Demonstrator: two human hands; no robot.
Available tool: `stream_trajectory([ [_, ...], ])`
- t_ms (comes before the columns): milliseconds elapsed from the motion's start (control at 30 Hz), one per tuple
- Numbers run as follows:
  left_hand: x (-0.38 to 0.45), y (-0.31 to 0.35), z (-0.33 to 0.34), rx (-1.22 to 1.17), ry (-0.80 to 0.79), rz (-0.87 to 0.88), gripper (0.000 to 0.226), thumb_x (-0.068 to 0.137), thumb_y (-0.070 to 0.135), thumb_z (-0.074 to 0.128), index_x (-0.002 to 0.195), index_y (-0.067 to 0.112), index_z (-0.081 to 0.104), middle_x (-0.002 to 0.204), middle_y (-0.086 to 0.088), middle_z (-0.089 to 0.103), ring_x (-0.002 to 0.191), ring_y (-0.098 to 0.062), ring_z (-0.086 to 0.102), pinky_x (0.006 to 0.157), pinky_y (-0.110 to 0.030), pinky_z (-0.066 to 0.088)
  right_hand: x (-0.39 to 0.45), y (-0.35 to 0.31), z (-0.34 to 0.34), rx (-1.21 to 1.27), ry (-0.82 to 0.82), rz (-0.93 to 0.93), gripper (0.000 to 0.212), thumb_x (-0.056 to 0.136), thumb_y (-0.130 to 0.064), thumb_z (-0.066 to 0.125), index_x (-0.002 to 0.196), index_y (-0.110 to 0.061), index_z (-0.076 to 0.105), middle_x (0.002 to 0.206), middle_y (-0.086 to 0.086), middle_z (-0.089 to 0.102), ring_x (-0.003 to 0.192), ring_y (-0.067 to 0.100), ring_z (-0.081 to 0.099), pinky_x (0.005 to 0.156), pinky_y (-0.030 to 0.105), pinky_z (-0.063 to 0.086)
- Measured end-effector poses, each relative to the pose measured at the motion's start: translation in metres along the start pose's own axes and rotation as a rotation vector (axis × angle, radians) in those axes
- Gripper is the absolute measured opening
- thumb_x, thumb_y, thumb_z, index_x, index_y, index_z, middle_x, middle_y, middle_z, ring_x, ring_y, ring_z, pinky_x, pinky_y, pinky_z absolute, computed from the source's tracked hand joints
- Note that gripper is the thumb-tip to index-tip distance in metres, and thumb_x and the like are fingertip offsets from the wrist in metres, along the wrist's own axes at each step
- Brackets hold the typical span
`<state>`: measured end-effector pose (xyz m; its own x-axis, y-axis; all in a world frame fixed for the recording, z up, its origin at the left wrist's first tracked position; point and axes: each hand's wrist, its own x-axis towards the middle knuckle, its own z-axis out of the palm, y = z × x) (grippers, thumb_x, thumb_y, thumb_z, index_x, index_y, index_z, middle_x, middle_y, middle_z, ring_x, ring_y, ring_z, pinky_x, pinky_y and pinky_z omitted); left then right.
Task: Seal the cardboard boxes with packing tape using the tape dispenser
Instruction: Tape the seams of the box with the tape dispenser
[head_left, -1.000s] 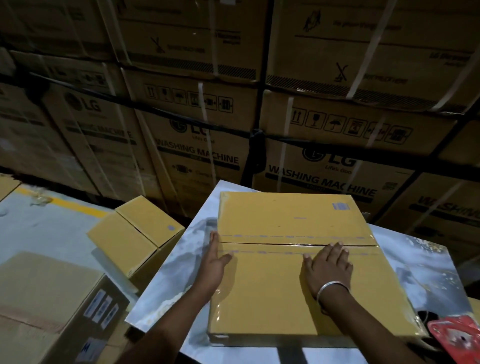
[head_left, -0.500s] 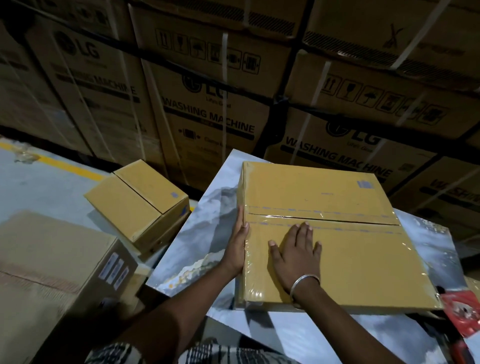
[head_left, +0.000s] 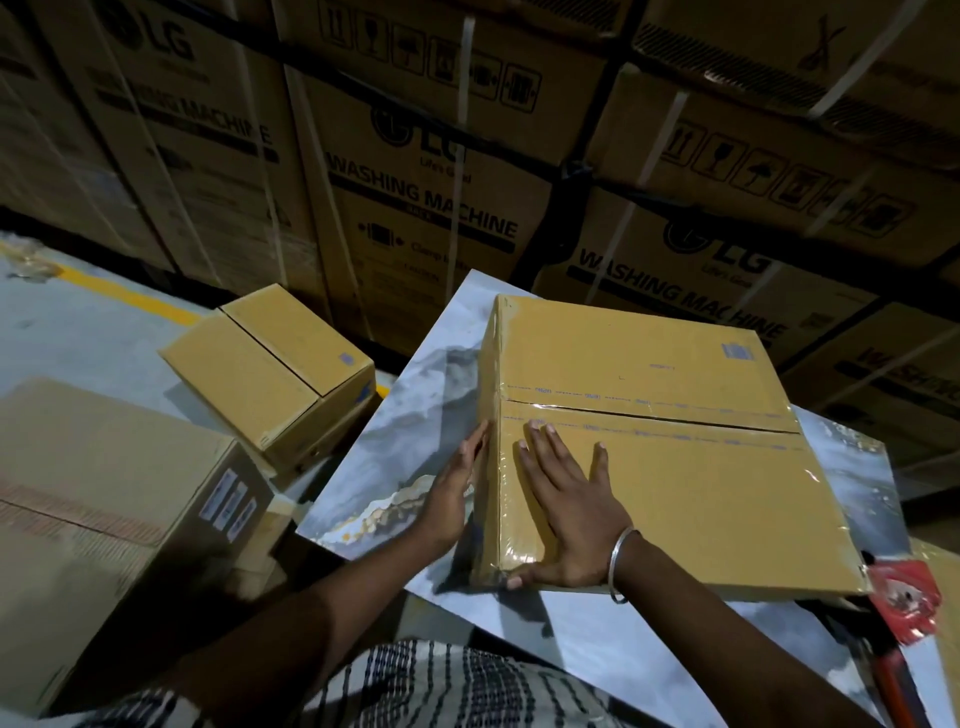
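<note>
1. The cardboard box (head_left: 649, 457) you are working on lies flat on the marbled table (head_left: 410, 431), towards its far right corner, with its near edge close to the table's near edge.
2. Clear tape with faint blue print already covers the centre seam (head_left: 649, 413) from the left edge to the right, and glossy tape also shows along the left edge and at the near right corner. This box looks almost sealed.
3. Your left hand (head_left: 457, 488) lies flat against the box's left side, fingers straight, gripping nothing.
4. Your right hand (head_left: 566, 499) presses palm-down on the lid near the left edge, fingers spread and extended, thumb at the near left corner. The step reads as smoothing the tape down.
5. The red tape dispenser (head_left: 906, 603) rests at the table's right edge, just beside the box's near right corner, in neither hand.
6. A smaller box (head_left: 270, 374) on the floor to the left shows a bare-looking seam, so it probably remains to be taped.
</note>
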<state>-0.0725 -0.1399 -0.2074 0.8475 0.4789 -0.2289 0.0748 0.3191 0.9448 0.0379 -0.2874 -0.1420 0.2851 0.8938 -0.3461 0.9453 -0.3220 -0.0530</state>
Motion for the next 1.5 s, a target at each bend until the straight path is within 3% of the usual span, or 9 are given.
stream_trajectory([
  [133, -0.036, -0.014, 0.014, -0.082, 0.101, 0.006, 0.057, 0.096, 0.046, 0.028, 0.147, 0.023, 0.04, 0.153, 0.01, 0.042, 0.128, 0.017, 0.043, 0.092, 0.0, 0.037, 0.0, -0.002, -0.002, -0.028, -0.02, 0.015, 0.146, 0.06, -0.102, 0.041, 0.159, -0.013, -0.018, 0.16, 0.005, -0.04, 0.147, 0.021, -0.038, 0.11, 0.078, -0.011],
  [333, -0.037, -0.026, 0.033, 0.032, 0.137, -0.012, 0.062, 0.095, 0.071, 0.032, 0.15, 0.043, 0.025, 0.162, 0.018, 0.022, 0.149, 0.002, 0.018, 0.122, -0.028, 0.019, -0.001, -0.004, -0.001, -0.039, -0.023, 0.033, 0.143, 0.063, -0.095, 0.049, 0.16, -0.013, -0.015, 0.162, 0.006, -0.036, 0.15, 0.025, -0.032, 0.11, 0.08, -0.005],
  [500, -0.029, -0.029, 0.04, -0.041, 0.117, -0.026, 0.065, 0.095, 0.048, 0.025, 0.157, 0.026, 0.019, 0.161, 0.014, 0.02, 0.148, -0.001, 0.019, 0.108, -0.003, 0.023, 0.0, -0.004, -0.001, -0.01, -0.02, 0.048, 0.143, 0.06, -0.093, 0.052, 0.16, -0.017, -0.017, 0.162, 0.002, -0.037, 0.149, 0.021, -0.033, 0.11, 0.074, -0.011],
  [700, -0.012, -0.045, 0.02, 0.093, 0.143, -0.006, 0.057, 0.094, 0.07, 0.035, 0.146, 0.047, 0.038, 0.155, 0.017, 0.04, 0.144, -0.001, 0.033, 0.115, -0.024, 0.029, 0.006, -0.002, -0.004, 0.045, -0.002, 0.081, 0.144, 0.055, -0.093, 0.05, 0.16, -0.022, -0.017, 0.161, -0.004, -0.037, 0.148, 0.015, -0.035, 0.113, 0.072, -0.012],
  [833, -0.018, -0.042, 0.003, 0.074, 0.167, 0.018, 0.038, 0.102, 0.052, 0.04, 0.132, 0.037, 0.059, 0.136, 0.013, 0.062, 0.132, -0.008, 0.052, 0.11, -0.027, 0.041, 0.016, 0.0, -0.007, 0.058, 0.002, 0.112, 0.143, 0.058, -0.09, 0.058, 0.159, -0.024, -0.018, 0.16, -0.006, -0.039, 0.148, 0.013, -0.035, 0.114, 0.071, -0.012],
  [967, -0.05, -0.046, -0.017, 0.046, 0.069, 0.104, 0.066, 0.089, 0.064, 0.058, 0.134, 0.016, 0.06, 0.138, 0.007, 0.062, 0.132, -0.011, 0.053, 0.107, -0.026, 0.044, 0.017, 0.001, -0.007, 0.042, -0.011, 0.11, 0.142, 0.061, -0.092, 0.054, 0.158, -0.023, -0.022, 0.159, -0.004, -0.041, 0.148, 0.016, -0.035, 0.113, 0.073, -0.011],
  [1067, -0.066, -0.054, -0.023, 0.062, -0.02, 0.065, 0.079, 0.071, 0.069, 0.075, 0.139, 0.033, 0.057, 0.143, 0.016, 0.054, 0.137, -0.007, 0.046, 0.102, -0.027, 0.044, 0.017, 0.001, -0.006, -0.004, -0.035, 0.096, 0.142, 0.062, -0.097, 0.047, 0.156, -0.02, -0.028, 0.157, -0.001, -0.045, 0.147, 0.021, -0.037, 0.112, 0.075, -0.009],
  [1167, -0.061, -0.054, -0.021, 0.166, 0.018, 0.095, 0.069, 0.061, 0.06, 0.085, 0.125, 0.059, 0.058, 0.136, 0.027, 0.057, 0.133, 0.0, 0.049, 0.1, -0.031, 0.049, 0.017, 0.001, -0.007, -0.003, -0.052, 0.084, 0.145, 0.06, -0.102, 0.041, 0.154, -0.019, -0.031, 0.156, 0.0, -0.046, 0.146, 0.022, -0.039, 0.111, 0.076, -0.01],
  [1500, -0.033, -0.054, -0.028, 0.147, 0.089, 0.157, 0.062, 0.055, 0.005, 0.095, 0.093, 0.05, 0.076, 0.118, 0.006, 0.069, 0.113, -0.005, 0.065, 0.093, -0.022, 0.053, 0.017, 0.001, -0.008, -0.005, -0.057, 0.071, 0.151, 0.053, -0.105, 0.041, 0.155, -0.017, -0.028, 0.157, 0.003, -0.045, 0.147, 0.024, -0.038, 0.112, 0.077, -0.007],
])
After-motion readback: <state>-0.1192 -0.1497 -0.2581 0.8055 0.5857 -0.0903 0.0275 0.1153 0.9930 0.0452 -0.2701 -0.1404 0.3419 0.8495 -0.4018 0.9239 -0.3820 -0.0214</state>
